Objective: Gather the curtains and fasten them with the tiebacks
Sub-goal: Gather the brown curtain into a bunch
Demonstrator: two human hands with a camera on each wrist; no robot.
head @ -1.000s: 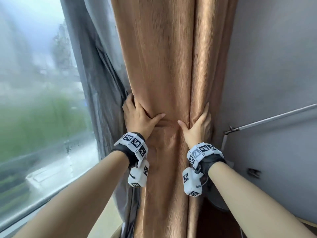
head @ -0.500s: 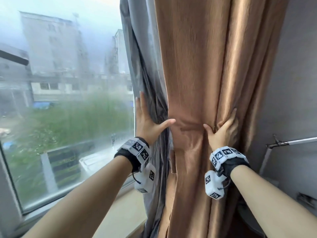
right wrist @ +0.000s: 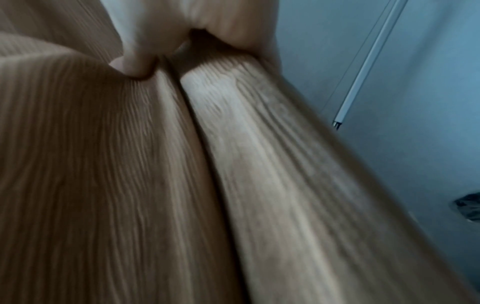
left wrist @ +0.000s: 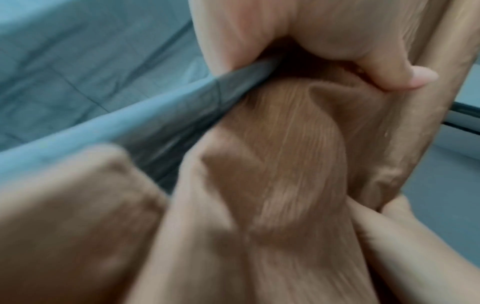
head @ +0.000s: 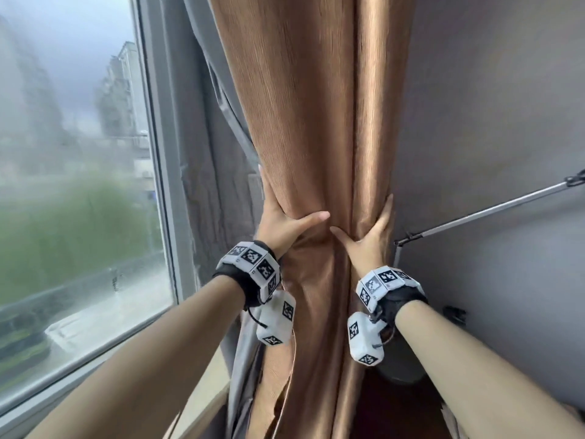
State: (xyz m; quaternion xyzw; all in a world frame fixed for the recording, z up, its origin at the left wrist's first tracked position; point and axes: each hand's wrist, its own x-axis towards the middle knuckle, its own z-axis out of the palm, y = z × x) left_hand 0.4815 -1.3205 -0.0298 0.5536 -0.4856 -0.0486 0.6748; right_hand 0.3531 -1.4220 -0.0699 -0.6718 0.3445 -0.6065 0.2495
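Both hands sit closer together now than a half second back, when the left one was flat on the grey liner out by the glass; it's since come in onto the brown cloth, and the view has swung right too.

Going left to right: window [head: 79, 217] with a blurry street outside, then the grey liner [head: 202, 172] hanging next to the frame, partly tucked behind the brown stuff. The left hand [head: 281, 226] wraps the left side of the curtain [head: 304, 122], thumb pressed across the front and fingers [head: 265, 188] reaching up behind the fold. In the left wrist view the thumb digs into the cloth, with the liner edge caught in the same grab. The right hand [head: 368, 239] does the mirror job on the right side, thumb pushed into a crease, fingers straight up along the outer fold by the wall [head: 490, 137]. Farther right a metal rod [head: 484, 213] angles along the wall.

So progress-wise, I'd say gathering is pretty much done: the curtain is squeezed into a narrow waist between the two hands, hanging in the corner by the window. What's left is the fastening. I can't spot a tieback anywhere, so no idea whether it's behind the bundle or on a hook somewhere. One hand probably has to let go to fetch it, and the bundle could spring loose then.
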